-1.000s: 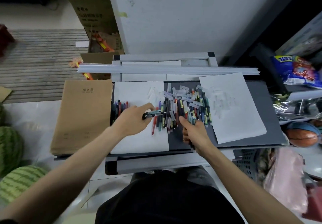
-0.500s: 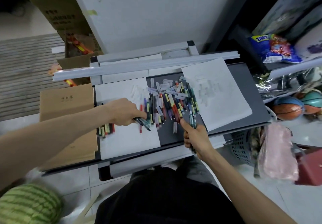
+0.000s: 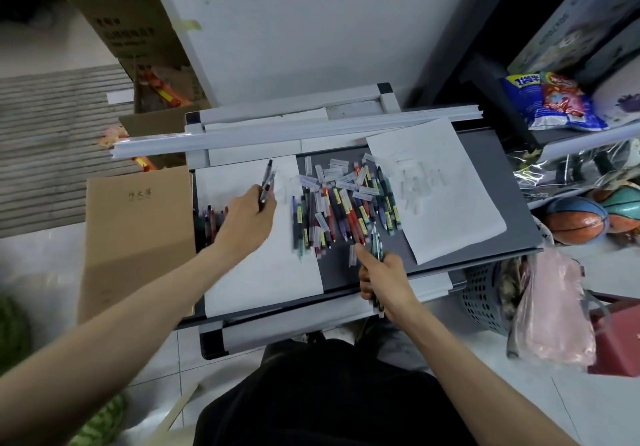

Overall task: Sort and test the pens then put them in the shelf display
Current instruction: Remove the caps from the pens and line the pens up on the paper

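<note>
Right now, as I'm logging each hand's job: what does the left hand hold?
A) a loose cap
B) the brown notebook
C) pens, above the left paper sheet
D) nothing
C: the left hand grips pens whose ends stick out past its fingers over the left paper sheet.

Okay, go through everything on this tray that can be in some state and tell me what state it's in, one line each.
left grip, holds pens over the left sheet
right grip, clasps a pen bundle
pen pile, loose, mostly uncapped, on the tray
clear caps, off, scattered
right sheet, flat, scribbled on
side pens, laid in a row, partly hidden
</note>
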Tool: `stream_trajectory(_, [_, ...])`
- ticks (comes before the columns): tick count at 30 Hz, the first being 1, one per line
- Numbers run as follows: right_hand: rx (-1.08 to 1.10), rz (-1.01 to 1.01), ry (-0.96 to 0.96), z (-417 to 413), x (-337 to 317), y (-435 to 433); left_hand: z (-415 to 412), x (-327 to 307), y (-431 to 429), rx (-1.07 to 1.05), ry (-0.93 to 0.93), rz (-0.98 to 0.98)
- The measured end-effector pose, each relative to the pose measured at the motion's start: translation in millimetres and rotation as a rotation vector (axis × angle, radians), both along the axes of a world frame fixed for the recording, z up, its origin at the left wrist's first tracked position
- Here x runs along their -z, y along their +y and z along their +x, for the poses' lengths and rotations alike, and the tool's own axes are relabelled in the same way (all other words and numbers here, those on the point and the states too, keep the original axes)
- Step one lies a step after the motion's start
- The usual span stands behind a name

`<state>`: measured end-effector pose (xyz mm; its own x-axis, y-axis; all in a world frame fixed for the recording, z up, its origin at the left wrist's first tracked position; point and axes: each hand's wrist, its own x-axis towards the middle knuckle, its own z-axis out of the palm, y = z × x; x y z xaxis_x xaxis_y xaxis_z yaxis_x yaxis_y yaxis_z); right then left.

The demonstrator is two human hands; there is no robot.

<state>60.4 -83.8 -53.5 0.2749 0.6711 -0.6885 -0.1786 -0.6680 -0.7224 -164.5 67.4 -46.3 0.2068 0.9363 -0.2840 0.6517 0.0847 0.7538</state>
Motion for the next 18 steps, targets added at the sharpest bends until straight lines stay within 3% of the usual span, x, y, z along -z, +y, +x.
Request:
stream_trajectory(3, [-0.010,0.003,0.007,-3.6,-2.6,5.9,20.4,10.0,-10.4,-0.108,0.028,-0.093])
stream_trajectory(7, [-0.014,0.012,-0.004,-6.1,-10.0,15.8,34.6,22.1,-28.6,-0.027,0.152,-0.164])
stream_trajectory(18, [-0.011,-0.022,0.008,-11.7,-7.1,22.2,39.1,21.9,-40.9,-0.054,0.317,-0.059])
